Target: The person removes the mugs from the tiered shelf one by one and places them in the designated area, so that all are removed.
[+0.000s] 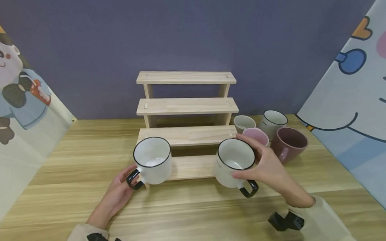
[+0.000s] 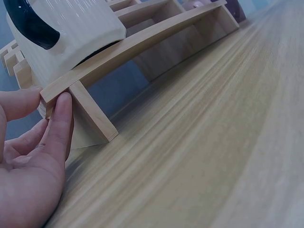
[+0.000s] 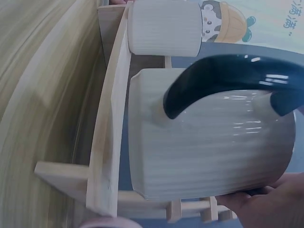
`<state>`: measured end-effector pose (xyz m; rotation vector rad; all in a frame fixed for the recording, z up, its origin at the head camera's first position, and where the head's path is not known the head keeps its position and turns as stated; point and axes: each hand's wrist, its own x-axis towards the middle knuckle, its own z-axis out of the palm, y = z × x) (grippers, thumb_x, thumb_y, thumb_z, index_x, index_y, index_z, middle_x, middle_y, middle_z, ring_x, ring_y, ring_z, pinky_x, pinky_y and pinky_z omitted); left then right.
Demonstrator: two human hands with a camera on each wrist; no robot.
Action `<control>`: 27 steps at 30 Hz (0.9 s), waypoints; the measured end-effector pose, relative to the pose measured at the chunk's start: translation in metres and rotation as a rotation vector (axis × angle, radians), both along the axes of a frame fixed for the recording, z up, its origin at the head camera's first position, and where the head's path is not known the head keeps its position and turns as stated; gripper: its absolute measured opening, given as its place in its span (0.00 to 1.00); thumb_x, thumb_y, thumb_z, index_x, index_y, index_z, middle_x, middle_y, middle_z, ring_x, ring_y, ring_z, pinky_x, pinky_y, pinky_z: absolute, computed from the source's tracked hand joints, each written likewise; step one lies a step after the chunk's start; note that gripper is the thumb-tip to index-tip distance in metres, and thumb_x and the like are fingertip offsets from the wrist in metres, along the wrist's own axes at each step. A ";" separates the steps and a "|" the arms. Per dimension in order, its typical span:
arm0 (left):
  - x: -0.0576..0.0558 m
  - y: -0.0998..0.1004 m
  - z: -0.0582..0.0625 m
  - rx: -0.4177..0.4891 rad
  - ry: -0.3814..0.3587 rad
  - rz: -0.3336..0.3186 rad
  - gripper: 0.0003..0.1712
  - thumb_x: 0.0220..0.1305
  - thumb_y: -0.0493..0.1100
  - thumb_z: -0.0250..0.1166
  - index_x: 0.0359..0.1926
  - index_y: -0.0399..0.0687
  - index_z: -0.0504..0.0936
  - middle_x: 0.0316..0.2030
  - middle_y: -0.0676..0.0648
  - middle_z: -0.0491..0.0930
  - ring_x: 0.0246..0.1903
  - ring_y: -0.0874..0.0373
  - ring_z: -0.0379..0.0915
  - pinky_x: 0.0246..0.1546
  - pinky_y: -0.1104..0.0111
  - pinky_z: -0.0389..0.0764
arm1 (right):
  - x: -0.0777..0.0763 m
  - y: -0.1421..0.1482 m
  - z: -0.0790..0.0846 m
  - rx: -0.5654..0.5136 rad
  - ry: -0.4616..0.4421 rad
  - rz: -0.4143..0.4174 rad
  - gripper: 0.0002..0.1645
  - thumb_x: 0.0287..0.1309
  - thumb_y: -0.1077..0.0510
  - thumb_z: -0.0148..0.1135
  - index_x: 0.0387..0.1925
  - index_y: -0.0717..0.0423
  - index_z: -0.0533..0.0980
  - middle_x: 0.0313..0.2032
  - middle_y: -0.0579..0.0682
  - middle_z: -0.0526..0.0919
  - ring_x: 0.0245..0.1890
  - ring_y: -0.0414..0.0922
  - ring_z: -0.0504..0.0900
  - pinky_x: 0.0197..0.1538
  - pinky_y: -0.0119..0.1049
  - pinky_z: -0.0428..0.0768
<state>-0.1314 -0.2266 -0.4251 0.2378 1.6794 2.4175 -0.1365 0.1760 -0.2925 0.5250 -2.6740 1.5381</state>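
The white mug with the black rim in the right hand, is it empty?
Empty: the white mug with the black rim in the right hand shows a bare white inside.

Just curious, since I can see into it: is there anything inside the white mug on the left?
The left white mug looks empty: only its bare white interior and bottom show in the head view. The near inner wall is hidden below the black rim, so that part cannot be checked.

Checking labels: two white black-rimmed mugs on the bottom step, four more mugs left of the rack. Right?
Wrong side. In the head view the four spare mugs stand right of the wooden step rack. The two white mugs are at the bottom step.
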 end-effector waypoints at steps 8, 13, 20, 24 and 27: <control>-0.001 -0.002 0.000 0.022 0.017 -0.020 0.20 0.68 0.30 0.52 0.52 0.59 0.71 0.49 0.58 0.78 0.46 0.68 0.75 0.48 0.78 0.79 | 0.009 0.019 0.000 -0.069 0.018 -0.020 0.56 0.35 0.68 0.77 0.68 0.57 0.60 0.60 0.53 0.69 0.51 0.35 0.74 0.49 0.21 0.77; -0.001 -0.002 -0.001 0.032 0.025 -0.027 0.20 0.68 0.30 0.51 0.53 0.59 0.71 0.49 0.58 0.78 0.46 0.68 0.75 0.48 0.77 0.79 | 0.015 0.033 -0.002 -0.085 0.041 -0.042 0.55 0.35 0.72 0.76 0.68 0.59 0.60 0.55 0.43 0.72 0.48 0.35 0.75 0.46 0.22 0.78; -0.001 -0.002 -0.001 0.033 0.034 -0.025 0.20 0.68 0.30 0.51 0.53 0.58 0.70 0.49 0.58 0.79 0.45 0.68 0.76 0.48 0.77 0.79 | 0.021 0.052 -0.001 -0.090 0.024 -0.050 0.55 0.38 0.73 0.74 0.69 0.52 0.60 0.56 0.42 0.71 0.49 0.36 0.75 0.47 0.21 0.77; -0.002 -0.001 -0.002 0.028 0.013 -0.012 0.19 0.68 0.30 0.52 0.54 0.54 0.67 0.48 0.58 0.79 0.45 0.68 0.76 0.48 0.77 0.79 | 0.023 0.063 -0.003 -0.025 0.021 -0.109 0.55 0.40 0.71 0.74 0.70 0.50 0.58 0.56 0.37 0.70 0.47 0.33 0.74 0.45 0.20 0.76; -0.002 0.000 -0.002 0.022 0.001 -0.002 0.18 0.68 0.31 0.52 0.54 0.52 0.65 0.48 0.58 0.79 0.46 0.68 0.76 0.48 0.77 0.79 | 0.025 0.070 -0.007 -0.007 0.017 -0.140 0.55 0.42 0.70 0.73 0.70 0.48 0.58 0.56 0.33 0.69 0.47 0.30 0.74 0.44 0.19 0.75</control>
